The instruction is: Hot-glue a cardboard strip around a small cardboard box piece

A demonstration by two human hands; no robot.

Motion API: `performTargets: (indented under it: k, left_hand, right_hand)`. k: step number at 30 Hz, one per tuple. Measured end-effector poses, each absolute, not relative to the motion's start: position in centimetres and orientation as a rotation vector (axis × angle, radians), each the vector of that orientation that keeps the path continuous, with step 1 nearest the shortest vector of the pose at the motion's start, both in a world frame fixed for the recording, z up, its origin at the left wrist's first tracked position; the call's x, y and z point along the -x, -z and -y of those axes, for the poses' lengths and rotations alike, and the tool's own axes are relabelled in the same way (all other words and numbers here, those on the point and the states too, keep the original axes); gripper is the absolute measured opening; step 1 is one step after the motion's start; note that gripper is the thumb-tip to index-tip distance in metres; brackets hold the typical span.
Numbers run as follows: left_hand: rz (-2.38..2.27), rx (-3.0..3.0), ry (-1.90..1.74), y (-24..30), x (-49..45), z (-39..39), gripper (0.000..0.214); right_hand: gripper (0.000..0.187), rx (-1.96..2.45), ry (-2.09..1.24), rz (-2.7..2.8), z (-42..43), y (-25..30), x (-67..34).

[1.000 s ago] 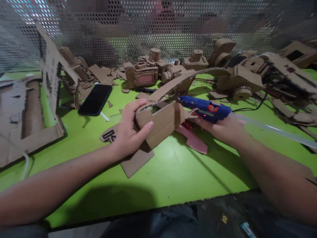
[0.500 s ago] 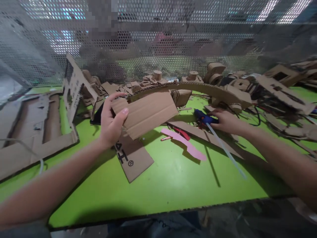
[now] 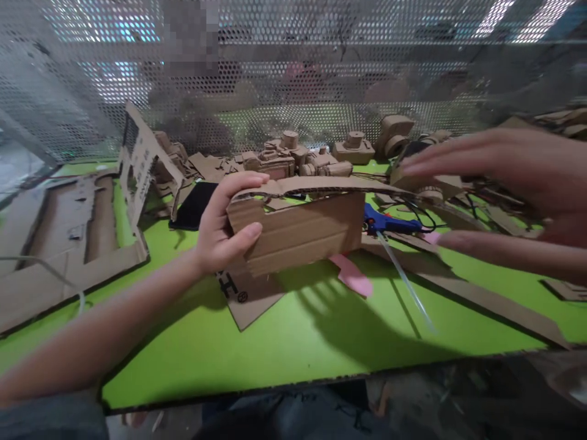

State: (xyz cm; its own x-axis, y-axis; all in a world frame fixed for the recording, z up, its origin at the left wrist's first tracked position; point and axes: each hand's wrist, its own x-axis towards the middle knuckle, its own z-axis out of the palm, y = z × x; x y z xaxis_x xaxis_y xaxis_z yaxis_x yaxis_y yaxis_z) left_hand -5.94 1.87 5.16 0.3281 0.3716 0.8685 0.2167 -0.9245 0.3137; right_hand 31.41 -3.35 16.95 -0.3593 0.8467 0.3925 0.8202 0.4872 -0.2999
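Note:
My left hand (image 3: 232, 220) grips the left end of a cardboard piece (image 3: 312, 229), thumb on its flat face and fingers over the top. A long curved cardboard strip (image 3: 321, 184) runs along that piece's upper edge and reaches right. My right hand (image 3: 499, 189) is raised by the strip's right end, empty, with fingers and thumb spread; motion blurs it somewhat. Between the hands a blue glue gun (image 3: 389, 221) lies on the green table (image 3: 293, 360), a long clear glue stick (image 3: 408, 284) jutting toward me. Beneath the held piece lies a printed cardboard sheet (image 3: 254, 305).
A pink paper piece (image 3: 355, 280) lies below the held cardboard. A long flat cardboard strip (image 3: 495, 299) stretches across the right. Cardboard models (image 3: 275, 162) line the back before a perforated metal screen (image 3: 293, 73). On the left are a cut cardboard frame (image 3: 110, 269) and a black flat object (image 3: 195, 208).
My right hand has let go of the glue gun and risen to the right. My left hand has turned the cardboard piece more level, bringing its curved strip lower and nearer.

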Motion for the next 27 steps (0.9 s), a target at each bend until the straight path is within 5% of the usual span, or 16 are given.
performTargets:
  k: [6,13,27]
  left_hand:
    - [-0.231,-2.485,-1.575,-2.8,3.4,-3.4,0.056]
    - [-0.186,-2.496,-1.41,0.4,4.0,-3.9,0.061]
    - [-0.11,-2.481,-1.413,1.9,4.5,-4.5,0.074]
  right_hand:
    - [0.082,1.109,-0.316,2.945,-1.5,-17.1,-26.0]
    - [0.063,1.186,-0.701,3.029,-3.6,-16.2,-24.9]
    - [0.061,0.921,-0.785,3.063,-4.3,-12.2,-24.7]
